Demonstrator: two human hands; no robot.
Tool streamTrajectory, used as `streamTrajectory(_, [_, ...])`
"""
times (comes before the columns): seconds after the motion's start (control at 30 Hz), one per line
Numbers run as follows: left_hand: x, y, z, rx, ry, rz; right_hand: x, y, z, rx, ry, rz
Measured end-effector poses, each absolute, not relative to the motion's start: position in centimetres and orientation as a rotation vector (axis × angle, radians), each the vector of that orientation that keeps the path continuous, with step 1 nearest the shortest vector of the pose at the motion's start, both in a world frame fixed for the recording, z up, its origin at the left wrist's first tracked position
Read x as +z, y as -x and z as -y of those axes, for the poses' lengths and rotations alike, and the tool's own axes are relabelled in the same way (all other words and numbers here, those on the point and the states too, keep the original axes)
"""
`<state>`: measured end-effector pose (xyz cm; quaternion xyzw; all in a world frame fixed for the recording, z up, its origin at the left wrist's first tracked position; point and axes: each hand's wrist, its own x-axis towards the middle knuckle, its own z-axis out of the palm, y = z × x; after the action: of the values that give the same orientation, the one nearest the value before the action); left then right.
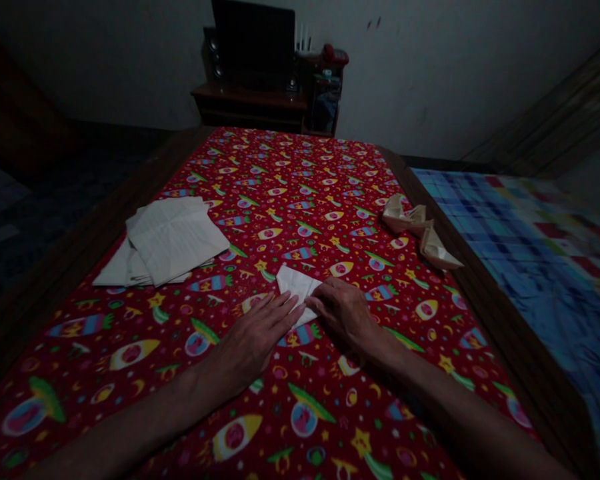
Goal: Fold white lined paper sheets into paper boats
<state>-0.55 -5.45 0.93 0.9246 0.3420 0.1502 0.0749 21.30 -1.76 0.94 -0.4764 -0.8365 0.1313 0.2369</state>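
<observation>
A small folded sheet of white paper point(296, 280) lies on the red patterned cloth in front of me. My left hand point(260, 333) rests flat with its fingers stretched out, the tips pressing on the paper's left and lower part. Bent fingers of my right hand point(343, 310) pinch the paper at its right edge; the fingertips are partly hidden. To the left is a loose stack of white paper sheets point(177, 233) with faint print or writing. Several folded paper boats point(405, 217) sit near the right side, touching one another.
The red cloth point(300, 407) with rockets and stars covers a table with dark wooden edges point(520, 353). Beyond its far end stand a dark monitor point(255, 43) and speakers on a wooden desk point(250, 97). A blue checked sheet point(485, 220) lies to the right, lower down.
</observation>
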Motion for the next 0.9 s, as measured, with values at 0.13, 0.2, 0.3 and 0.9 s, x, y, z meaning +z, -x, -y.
streamTrajectory(0.13, [0.9, 0.4, 5.7, 0.446, -2.796, -0.995, 1.0, -21.3, 1.8, 0.321, 1.346, 2.299])
streamTrajectory(0.2, [0.8, 0.3, 5.7, 0.437, -2.813, -0.986, 1.0, -21.3, 1.8, 0.311, 1.345, 2.303])
streamTrajectory(0.3, [0.6, 0.3, 5.8, 0.423, -2.828, -0.992, 1.1, -21.3, 1.8, 0.311, 1.336, 2.31])
streamTrajectory(0.9, [1.1, -0.1, 5.9, 0.269, -2.92, -1.024, 1.2, -22.1, 5.7, -0.008, 0.893, 2.553])
